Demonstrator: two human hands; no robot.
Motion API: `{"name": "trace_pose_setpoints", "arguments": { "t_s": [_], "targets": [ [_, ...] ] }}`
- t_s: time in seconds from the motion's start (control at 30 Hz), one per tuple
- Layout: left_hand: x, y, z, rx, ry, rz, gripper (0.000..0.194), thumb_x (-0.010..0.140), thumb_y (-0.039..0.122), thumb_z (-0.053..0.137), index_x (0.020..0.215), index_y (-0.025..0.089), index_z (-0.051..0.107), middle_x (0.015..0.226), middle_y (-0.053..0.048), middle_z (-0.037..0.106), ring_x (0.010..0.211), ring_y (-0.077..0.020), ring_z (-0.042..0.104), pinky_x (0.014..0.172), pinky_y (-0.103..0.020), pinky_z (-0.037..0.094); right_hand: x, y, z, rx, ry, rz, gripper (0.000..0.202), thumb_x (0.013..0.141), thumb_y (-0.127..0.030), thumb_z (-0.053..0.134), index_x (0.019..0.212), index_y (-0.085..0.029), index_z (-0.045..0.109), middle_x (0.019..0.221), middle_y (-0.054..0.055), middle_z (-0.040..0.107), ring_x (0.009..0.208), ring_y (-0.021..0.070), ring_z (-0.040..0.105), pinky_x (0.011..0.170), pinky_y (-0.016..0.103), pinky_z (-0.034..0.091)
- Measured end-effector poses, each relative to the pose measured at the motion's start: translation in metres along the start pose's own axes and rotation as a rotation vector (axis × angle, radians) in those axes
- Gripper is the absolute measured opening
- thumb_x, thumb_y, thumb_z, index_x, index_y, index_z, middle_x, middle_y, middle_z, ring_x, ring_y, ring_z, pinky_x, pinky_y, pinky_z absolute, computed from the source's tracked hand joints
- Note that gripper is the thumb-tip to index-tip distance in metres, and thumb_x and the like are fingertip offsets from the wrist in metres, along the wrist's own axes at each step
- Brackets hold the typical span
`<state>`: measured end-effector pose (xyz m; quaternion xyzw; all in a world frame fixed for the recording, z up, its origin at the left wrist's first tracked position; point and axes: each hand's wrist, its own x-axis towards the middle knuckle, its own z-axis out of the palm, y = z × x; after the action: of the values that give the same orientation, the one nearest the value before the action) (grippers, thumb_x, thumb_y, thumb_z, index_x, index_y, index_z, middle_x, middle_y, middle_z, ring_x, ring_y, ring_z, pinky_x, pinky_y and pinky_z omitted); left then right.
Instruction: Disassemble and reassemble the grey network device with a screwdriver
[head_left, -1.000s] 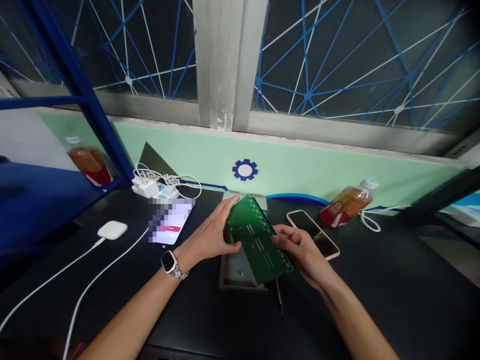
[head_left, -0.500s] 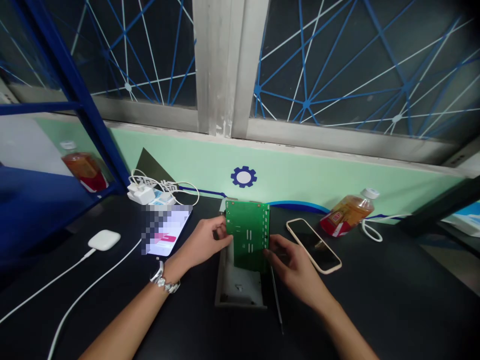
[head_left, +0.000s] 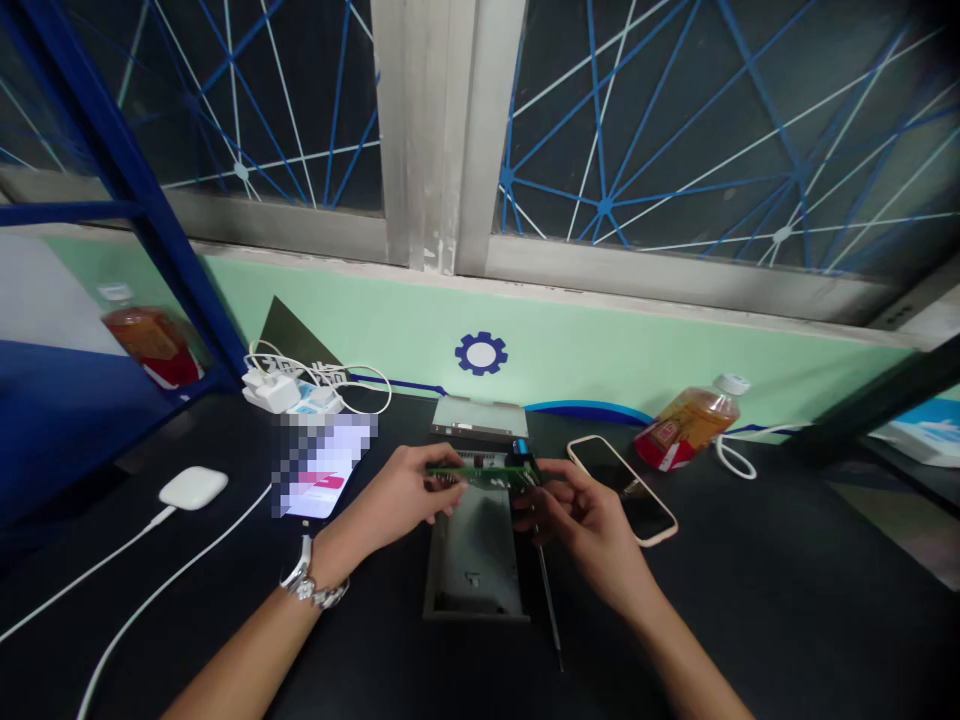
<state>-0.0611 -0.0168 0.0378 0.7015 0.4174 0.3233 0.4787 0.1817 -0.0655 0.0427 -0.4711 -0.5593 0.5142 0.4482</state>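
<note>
Green board point(head_left: 481, 474) tipped edge-on — face-on before — hands point(head_left: 401, 500) pinching its ends (fingers curled), over grey tray point(head_left: 476, 560)

The shallow rectangular grey tray point(head_left: 480, 570) looks metal, smooth with a dull sheen. The slanted orange-and-red drink bottle point(head_left: 686, 428) is clear, glossy plastic.

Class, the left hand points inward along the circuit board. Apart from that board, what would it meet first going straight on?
Probably the right hand, holding the opposite end of the circuit board from the left hand. Depth is unclear from this single view.
</note>
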Motion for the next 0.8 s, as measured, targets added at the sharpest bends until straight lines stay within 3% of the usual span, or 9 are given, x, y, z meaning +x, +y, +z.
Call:
{"name": "trace_pose_setpoints", "arguments": {
  "t_s": [0.1,0.23,0.33,0.43,0.53,0.67,0.8],
  "targets": [
    [-0.001,0.001,-0.003,0.039,-0.105,0.039,0.034,0.071,0.008,0.054,0.102,0.017,0.065,0.079,-0.002,0.067,0.07,-0.0152,0.063,0.052,-0.02,0.043,0.002,-0.001,0.002,0.068,0.017,-0.02,0.035,0.087,-0.033,0.062,0.118,-0.02,0.052,0.079,0.0,0.06,0.061,0.0126,0.058,0.053,0.025,0.052],
    [0.002,-0.007,-0.005,0.122,-0.093,0.081,0.064,0.058,0.0,0.043,0.117,0.019,0.06,0.085,-0.002,0.064,0.072,-0.0139,0.059,0.054,-0.02,0.039,0.001,-0.004,0.004,0.14,0.011,-0.015,0.037,0.082,-0.023,0.065,0.117,-0.022,0.055,0.077,-0.003,0.055,0.051,0.0056,0.041,0.047,0.018,0.044],
    [0.002,-0.01,-0.006,0.116,-0.078,0.119,0.072,0.06,0.001,0.042,0.129,0.021,0.053,0.092,-0.004,0.065,0.074,-0.0141,0.058,0.06,-0.021,0.042,-0.002,-0.007,0.006,0.251,-0.009,0.031,0.037,0.083,-0.022,0.062,0.119,-0.024,0.054,0.088,0.0,0.057,0.059,0.0082,0.047,0.05,0.019,0.047],
    [-0.001,-0.005,-0.007,0.034,-0.079,0.141,0.07,0.072,0.005,0.044,0.139,0.023,0.043,0.101,-0.007,0.065,0.075,-0.0144,0.058,0.064,-0.023,0.046,-0.003,-0.009,0.01,0.279,-0.006,0.059,0.033,0.089,-0.029,0.059,0.121,-0.026,0.052,0.097,0.002,0.058,0.071,0.0122,0.054,0.052,0.02,0.049],
    [-0.002,0.0,-0.01,-0.054,-0.084,0.063,0.06,0.085,0.015,0.047,0.143,0.026,0.038,0.109,-0.009,0.063,0.074,-0.0136,0.057,0.063,-0.024,0.049,-0.001,-0.008,0.013,0.199,-0.003,0.043,0.037,0.086,-0.034,0.066,0.118,-0.027,0.049,0.099,0.002,0.057,0.065,0.0096,0.052,0.048,0.018,0.048],
    [-0.001,0.007,-0.015,-0.199,-0.165,-0.062,0.041,0.094,0.03,0.048,0.135,0.027,0.046,0.111,-0.009,0.06,0.069,-0.0116,0.056,0.057,-0.023,0.052,0.002,0.001,0.013,0.151,-0.003,0.024,0.041,0.084,-0.036,0.069,0.116,-0.027,0.045,0.1,0.001,0.058,0.061,0.0078,0.05,0.046,0.018,0.048],
    [-0.003,0.017,-0.015,-0.385,-0.235,-0.07,0.042,0.092,0.037,0.055,0.132,0.024,0.048,0.109,-0.009,0.057,0.075,-0.0152,0.06,0.055,-0.026,0.057,0.002,0.01,0.015,0.187,-0.01,0.019,0.046,0.085,-0.037,0.068,0.12,-0.029,0.039,0.105,0.003,0.059,0.061,0.0078,0.051,0.048,0.019,0.048]
  ]
}}
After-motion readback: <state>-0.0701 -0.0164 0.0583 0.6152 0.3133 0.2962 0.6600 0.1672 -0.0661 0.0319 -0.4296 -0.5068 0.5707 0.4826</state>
